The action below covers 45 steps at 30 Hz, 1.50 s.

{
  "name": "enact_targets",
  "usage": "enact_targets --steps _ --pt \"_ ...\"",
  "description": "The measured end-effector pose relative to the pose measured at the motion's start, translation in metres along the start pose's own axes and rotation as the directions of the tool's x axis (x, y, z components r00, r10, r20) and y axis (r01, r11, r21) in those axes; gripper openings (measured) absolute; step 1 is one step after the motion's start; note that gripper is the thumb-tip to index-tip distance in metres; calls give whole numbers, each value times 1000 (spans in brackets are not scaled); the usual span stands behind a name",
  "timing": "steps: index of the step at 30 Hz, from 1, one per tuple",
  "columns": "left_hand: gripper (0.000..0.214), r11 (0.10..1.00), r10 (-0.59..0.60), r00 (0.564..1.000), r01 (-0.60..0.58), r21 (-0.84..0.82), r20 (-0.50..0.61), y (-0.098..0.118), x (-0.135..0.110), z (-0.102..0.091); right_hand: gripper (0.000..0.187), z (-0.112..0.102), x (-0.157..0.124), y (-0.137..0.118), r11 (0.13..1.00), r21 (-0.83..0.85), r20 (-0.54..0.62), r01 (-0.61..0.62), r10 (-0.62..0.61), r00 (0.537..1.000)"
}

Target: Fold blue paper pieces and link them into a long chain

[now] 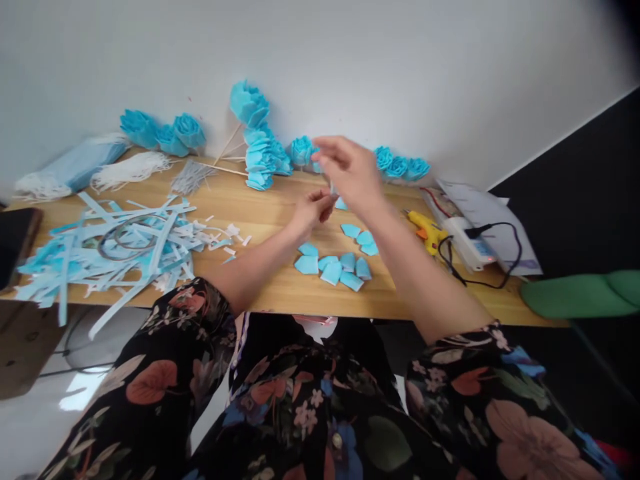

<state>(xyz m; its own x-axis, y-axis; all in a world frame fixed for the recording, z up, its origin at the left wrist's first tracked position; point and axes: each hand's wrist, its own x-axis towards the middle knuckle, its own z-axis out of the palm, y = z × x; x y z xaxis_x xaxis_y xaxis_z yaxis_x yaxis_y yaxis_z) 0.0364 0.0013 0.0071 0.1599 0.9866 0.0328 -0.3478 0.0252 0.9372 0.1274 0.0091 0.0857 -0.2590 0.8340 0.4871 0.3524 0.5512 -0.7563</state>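
Observation:
My right hand [350,170] is raised above the wooden table [270,207], fingers pinched on a small pale piece I cannot make out. My left hand [313,208] sits just below it, fingers curled toward the same small piece. Several folded blue paper petals [334,261] lie on the table beneath my forearms. Finished blue paper flowers [260,137] on thin sticks lean against the white wall behind my hands.
A heap of blue and white paper strips [115,247] covers the table's left. A yellow glue gun [425,230] with a black cable lies at the right beside a white power strip [467,243]. More blue flowers [163,132] and white strings [130,170] lie at the back left.

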Motion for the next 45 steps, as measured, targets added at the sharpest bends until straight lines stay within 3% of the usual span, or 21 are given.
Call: enact_targets --steps 3,6,10,15,18,22,26,30,34,40,43,45 --pt "21 997 13 1000 -13 -71 4 1 -4 0 18 -60 -6 28 988 73 -236 -133 146 961" --pt "22 996 25 999 -22 -84 37 1 -7 0 18 -86 -25 50 966 90 -265 -242 257 930" --pt "21 996 50 995 -44 -74 83 -2 -8 0 13 -83 -44 59 910 201 -92 -363 386 918" --pt "25 996 77 992 -71 -61 102 -5 -7 -2 22 -69 -43 59 882 283 14 -377 390 921" --pt "25 997 78 993 -75 -29 93 -5 -6 -3 18 -68 -36 60 906 251 17 -341 349 937" --pt "18 997 67 997 -69 32 46 -1 -2 -8 20 -79 -29 64 927 242 -91 -286 315 945" --pt "12 992 22 1000 -19 122 -19 3 1 -16 29 -95 -30 73 846 403 -183 -349 448 875" --pt "11 963 -23 997 42 267 -76 2 4 -22 33 -100 -38 86 699 572 -153 -428 604 782" --pt "10 911 -55 992 97 401 -115 -2 7 -21 30 -98 -43 96 591 679 -93 -436 658 748" --pt "7 806 -134 981 192 560 -143 2 18 -15 26 -99 -51 102 509 772 -60 -382 656 753" --pt "18 701 -138 986 164 694 -93 6 36 -18 25 -98 -55 103 479 800 -39 -361 643 765" --pt "24 574 -57 997 82 815 -60 7 52 -21 25 -97 -57 102 468 806 -25 -361 637 770"
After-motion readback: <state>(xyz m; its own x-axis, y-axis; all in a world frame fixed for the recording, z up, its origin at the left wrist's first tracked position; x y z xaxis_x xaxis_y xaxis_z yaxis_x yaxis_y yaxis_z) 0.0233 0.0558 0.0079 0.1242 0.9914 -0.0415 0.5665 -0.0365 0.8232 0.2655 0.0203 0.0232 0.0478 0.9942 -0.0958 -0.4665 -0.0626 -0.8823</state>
